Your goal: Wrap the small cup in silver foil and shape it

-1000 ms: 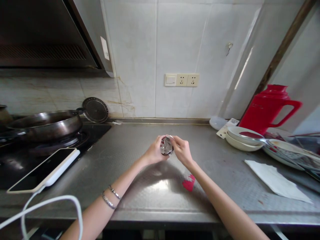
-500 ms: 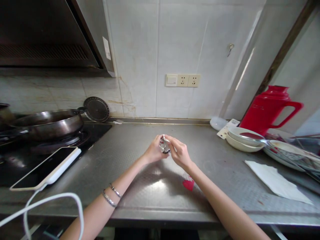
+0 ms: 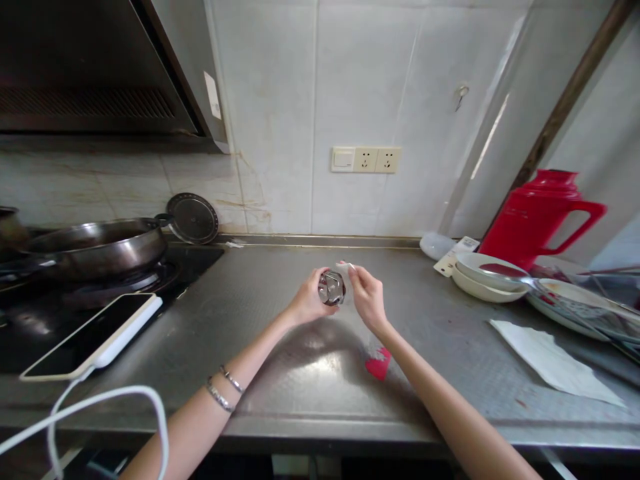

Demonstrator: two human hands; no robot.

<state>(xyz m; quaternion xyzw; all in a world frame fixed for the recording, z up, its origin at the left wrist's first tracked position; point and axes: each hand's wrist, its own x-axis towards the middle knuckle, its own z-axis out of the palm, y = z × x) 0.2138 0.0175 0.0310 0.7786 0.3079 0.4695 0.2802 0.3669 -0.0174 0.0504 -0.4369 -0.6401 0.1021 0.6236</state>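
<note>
Saw first, nearest, a red patch (image 3: 379, 364) on the desk (image 3: 270, 277). Then, above the middle, cupped the shiny round piece (image 3: 331, 287) in the left hand (image 3: 309, 298), apparently to steady it, and pinched a white scrap (image 3: 345, 272) in the right hand (image 3: 369, 298) just beside it, likely for finer control. Farther off, worked well apart from the bowls (image 3: 485, 289) and red flask (image 3: 530, 223), probably for elbow room.
</note>
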